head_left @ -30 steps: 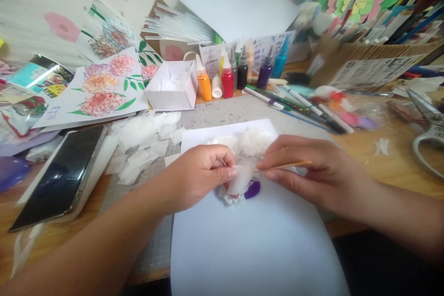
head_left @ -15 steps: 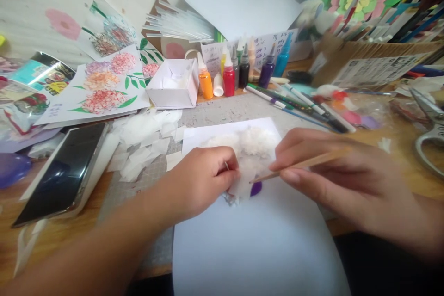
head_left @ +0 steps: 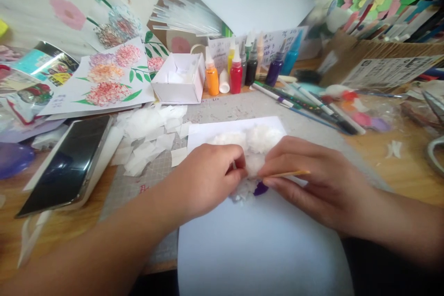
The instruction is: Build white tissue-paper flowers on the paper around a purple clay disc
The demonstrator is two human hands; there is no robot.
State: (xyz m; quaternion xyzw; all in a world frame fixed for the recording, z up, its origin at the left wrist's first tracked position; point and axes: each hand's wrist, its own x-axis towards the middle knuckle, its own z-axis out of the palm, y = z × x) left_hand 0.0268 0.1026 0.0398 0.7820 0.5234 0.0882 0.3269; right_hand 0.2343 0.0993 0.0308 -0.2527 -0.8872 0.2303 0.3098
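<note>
A sheet of white paper (head_left: 260, 245) lies before me, with fluffy white tissue tufts (head_left: 265, 138) across its upper part and a dark purple patch (head_left: 261, 188) below them. My left hand (head_left: 211, 178) is closed in a pinch over the tufts, and a bit of thin white tissue paper appears between thumb and finger, mostly hidden. From the right, my right hand (head_left: 312, 180) grips a thin wooden stick (head_left: 289, 174) between thumb and fingers. The stick's tip is hidden by the fingertips, close to my left fingers and just above the purple patch.
Loose tissue squares (head_left: 149, 148) and a phone (head_left: 65, 166) lie to the left. Paint bottles (head_left: 236, 74), a white box (head_left: 178, 81) and a flower picture (head_left: 104, 78) stand behind. Pens (head_left: 308, 104) and scissors (head_left: 435, 148) are at the right, by a cardboard box (head_left: 388, 67).
My right hand has moved left and closer to my left hand, bringing the stick's tip to its fingers. The whole view has shifted slightly.
</note>
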